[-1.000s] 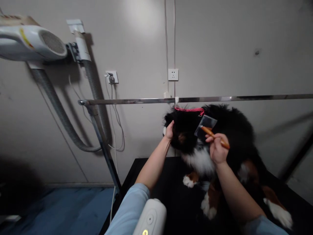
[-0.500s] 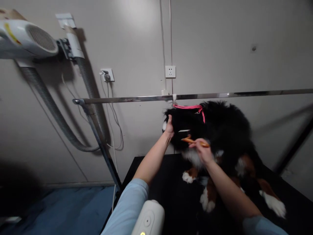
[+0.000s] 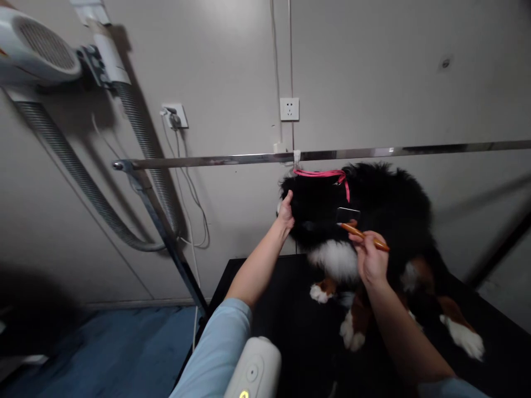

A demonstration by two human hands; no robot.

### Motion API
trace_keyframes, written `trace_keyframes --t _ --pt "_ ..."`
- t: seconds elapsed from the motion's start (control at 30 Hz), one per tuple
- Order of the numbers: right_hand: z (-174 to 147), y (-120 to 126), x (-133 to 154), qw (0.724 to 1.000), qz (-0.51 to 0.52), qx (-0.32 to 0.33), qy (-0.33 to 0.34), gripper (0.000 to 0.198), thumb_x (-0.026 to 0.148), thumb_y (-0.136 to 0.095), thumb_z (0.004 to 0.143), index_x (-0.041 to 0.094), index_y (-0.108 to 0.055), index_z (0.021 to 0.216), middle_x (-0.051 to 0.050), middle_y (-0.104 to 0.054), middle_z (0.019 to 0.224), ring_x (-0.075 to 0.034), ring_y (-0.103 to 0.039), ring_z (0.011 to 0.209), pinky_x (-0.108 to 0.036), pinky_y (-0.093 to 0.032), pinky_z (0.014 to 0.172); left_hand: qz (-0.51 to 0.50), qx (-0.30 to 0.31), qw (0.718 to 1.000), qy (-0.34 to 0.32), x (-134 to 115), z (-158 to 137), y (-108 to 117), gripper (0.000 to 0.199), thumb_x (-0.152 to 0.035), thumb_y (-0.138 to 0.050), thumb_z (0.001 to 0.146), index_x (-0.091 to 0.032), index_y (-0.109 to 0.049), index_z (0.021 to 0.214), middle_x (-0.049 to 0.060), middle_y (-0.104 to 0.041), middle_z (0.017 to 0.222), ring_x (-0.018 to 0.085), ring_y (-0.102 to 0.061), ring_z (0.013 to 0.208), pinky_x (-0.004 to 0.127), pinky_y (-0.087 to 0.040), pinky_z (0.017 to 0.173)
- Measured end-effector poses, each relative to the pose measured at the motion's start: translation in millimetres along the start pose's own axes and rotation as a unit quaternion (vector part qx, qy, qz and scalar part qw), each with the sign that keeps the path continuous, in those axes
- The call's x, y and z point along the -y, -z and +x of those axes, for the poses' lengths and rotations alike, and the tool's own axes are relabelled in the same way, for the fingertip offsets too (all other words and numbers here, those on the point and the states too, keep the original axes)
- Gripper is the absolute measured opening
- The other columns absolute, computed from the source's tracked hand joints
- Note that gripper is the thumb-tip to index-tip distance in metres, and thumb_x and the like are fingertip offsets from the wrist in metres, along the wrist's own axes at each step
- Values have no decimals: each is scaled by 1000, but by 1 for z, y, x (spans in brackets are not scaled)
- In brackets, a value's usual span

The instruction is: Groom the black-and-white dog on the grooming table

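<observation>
A black, white and brown dog [image 3: 394, 204] is on a black table [image 3: 286, 326], its head to the left. At the near side of the dog's head [image 3: 311, 202], my left hand [image 3: 286, 213] presses in with the thumb up; its fingers are hidden by fur. My right hand [image 3: 371, 257] is closed around the orange wooden handle of a slicker brush [image 3: 365, 235]. The brush's rectangular head lies over the black fur of the neck and shoulder. A pink leash [image 3: 319, 173] runs from the dog's neck to a metal bar [image 3: 232, 159].
A steel post [image 3: 166, 232] holds the bar at the left. Behind it stand a white dryer [image 3: 39, 47] with a ribbed grey hose [image 3: 83, 171], and cables along the wall. A white device with a button [image 3: 254, 367] juts in at the bottom.
My right hand and the slicker brush have moved right, from beside the dog's head towards its shoulder. My left hand stays at the head. The view has shifted slightly.
</observation>
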State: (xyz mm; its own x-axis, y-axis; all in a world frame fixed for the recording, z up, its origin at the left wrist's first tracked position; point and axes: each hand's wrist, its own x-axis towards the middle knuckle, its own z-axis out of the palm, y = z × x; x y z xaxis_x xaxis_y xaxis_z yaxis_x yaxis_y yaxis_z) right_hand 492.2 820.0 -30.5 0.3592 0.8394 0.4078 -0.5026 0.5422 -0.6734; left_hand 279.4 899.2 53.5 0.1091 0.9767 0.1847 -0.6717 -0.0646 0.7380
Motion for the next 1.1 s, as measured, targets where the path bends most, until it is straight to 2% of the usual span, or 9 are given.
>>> trace_keyframes --t 0.1,0.27,0.37,0.5,0.6,0.7,0.8,1.0,1.1 --pt "-17 -1 2 998 22 7 65 34 51 -75 79 23 -58 87 2 -72 66 -20 -75 73 -41 -54 87 -11 -2 1000 -4 4 4 0 51 -54 -53 92 -18 -68 125 11 -76 107 32 -70 110 46 -50 106" --pt "-32 -19 -26 972 34 154 -174 37 56 -74 76 25 -57 86 -2 -76 72 -26 -76 85 -43 -56 82 -41 -22 999 -6 6 8 3 49 -50 -54 93 -16 -69 124 11 -76 109 31 -69 111 46 -48 108" --pt "-6 18 -28 986 31 16 -163 39 53 -78 70 24 -56 85 0 -75 71 -22 -75 77 -40 -56 78 -47 -25 999 0 6 11 7 48 -52 -55 92 -16 -70 120 11 -76 108 31 -69 112 45 -48 108" --pt "4 72 -2 994 25 -104 -18 33 44 -77 71 23 -56 86 2 -73 68 -19 -74 75 -37 -55 77 -43 -39 998 0 10 16 7 41 -49 -58 91 -16 -74 110 10 -78 95 30 -72 104 42 -51 105" --pt "-13 47 4 998 28 -44 28 31 44 -76 75 24 -56 86 3 -72 66 -19 -74 78 -37 -56 80 -29 -52 998 -11 12 15 4 35 -43 -58 91 -15 -75 103 8 -78 85 29 -73 100 39 -52 103" --pt "-20 -8 -18 984 39 121 -123 37 52 -78 73 24 -58 86 0 -75 70 -22 -75 81 -42 -56 83 -23 -51 998 -21 10 7 6 36 -40 -54 93 -14 -75 104 9 -78 90 29 -71 105 41 -51 105" --pt "-9 -16 -39 973 53 98 -203 44 55 -82 65 24 -57 83 -1 -77 75 -22 -76 81 -41 -57 79 -20 -50 999 3 6 -1 14 42 -44 -50 93 -13 -73 110 10 -78 99 29 -70 109 43 -50 106" --pt "-19 83 -15 994 -18 -105 -29 42 48 -85 64 21 -58 82 -1 -76 69 -21 -77 73 -32 -58 70 -49 -50 996 -48 14 -2 27 32 -38 -57 93 -18 -74 111 7 -78 96 23 -71 105 34 -50 104" --pt "-37 51 -5 999 -17 -48 -16 39 51 -81 71 23 -57 85 0 -76 69 -21 -77 81 -33 -58 77 -65 -80 992 -77 20 -4 30 23 -33 -59 92 -21 -76 103 3 -77 88 20 -72 95 31 -52 99"
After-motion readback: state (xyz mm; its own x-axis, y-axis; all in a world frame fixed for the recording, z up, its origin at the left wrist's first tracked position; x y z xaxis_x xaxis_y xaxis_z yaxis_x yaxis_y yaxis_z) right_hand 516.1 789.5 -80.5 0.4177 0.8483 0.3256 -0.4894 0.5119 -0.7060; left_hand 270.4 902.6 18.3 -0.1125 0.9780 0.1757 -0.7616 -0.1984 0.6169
